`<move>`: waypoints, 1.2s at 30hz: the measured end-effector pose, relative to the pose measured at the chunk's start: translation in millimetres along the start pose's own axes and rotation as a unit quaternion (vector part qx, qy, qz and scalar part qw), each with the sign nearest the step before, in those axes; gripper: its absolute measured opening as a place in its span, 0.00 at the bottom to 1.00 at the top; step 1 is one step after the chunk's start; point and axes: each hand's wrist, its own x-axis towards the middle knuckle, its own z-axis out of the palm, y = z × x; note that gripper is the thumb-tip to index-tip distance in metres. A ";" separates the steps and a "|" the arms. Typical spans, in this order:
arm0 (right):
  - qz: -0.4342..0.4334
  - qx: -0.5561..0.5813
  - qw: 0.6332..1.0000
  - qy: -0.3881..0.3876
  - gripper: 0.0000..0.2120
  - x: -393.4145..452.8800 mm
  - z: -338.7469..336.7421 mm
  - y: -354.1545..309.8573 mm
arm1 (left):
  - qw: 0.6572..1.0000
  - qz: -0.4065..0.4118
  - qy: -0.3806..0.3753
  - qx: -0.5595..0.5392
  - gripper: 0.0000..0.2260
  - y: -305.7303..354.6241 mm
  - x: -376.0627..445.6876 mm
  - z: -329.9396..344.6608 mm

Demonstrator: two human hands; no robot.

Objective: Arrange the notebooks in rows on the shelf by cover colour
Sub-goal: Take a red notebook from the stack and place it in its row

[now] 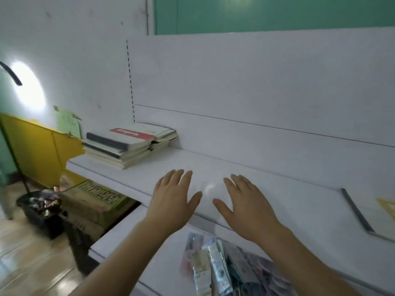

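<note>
While your left hand (174, 195) and right hand (245, 201) hover flat, fingers apart, holding nothing, notebooks (128, 144) sit piled, left-centre of frame, on shelf (277, 189). Careless grab may topple pile off edge.

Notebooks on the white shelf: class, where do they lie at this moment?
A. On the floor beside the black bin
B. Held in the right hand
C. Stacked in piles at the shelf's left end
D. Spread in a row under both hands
C: the notebooks sit in piles at the left end of the shelf, while the left hand and right hand are flat and hold nothing.
</note>
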 end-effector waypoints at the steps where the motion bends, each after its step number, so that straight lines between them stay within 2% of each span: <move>1: -0.008 0.002 1.000 -0.003 0.34 8.3 4.7 -18.5 | 1.000 -0.010 0.005 0.001 0.30 -19.1 -3.5 -5.8; 11: -0.078 0.020 0.997 0.018 0.34 126.1 34.9 -152.9 | 0.996 -0.072 0.054 0.018 0.28 -176.9 17.2 -45.0; 20: -0.110 0.064 0.989 0.070 0.35 254.8 60.8 -205.4 | 0.994 -0.083 0.055 0.052 0.28 -282.2 105.3 -53.3; 23: -0.111 0.060 0.991 0.055 0.35 282.8 64.5 -213.7 | 0.995 -0.076 0.038 0.060 0.30 -305.0 132.4 -50.3; 26: -0.118 0.015 0.992 0.033 0.35 299.1 73.4 -219.2 | 0.996 -0.048 0.009 0.080 0.33 -326.1 152.0 -43.7; 29: -0.096 -0.001 0.995 0.026 0.27 306.0 72.7 -226.7 | 0.996 0.005 -0.053 0.078 0.36 -349.9 170.5 -39.6; 31: -0.089 -0.004 0.996 0.015 0.23 304.9 69.9 -233.4 | 0.992 0.060 -0.082 0.078 0.34 -363.7 178.8 -37.1; 36: -0.071 -0.005 0.997 0.011 0.20 300.5 63.7 -247.8 | 0.987 0.149 -0.043 0.032 0.30 -388.5 193.0 -37.6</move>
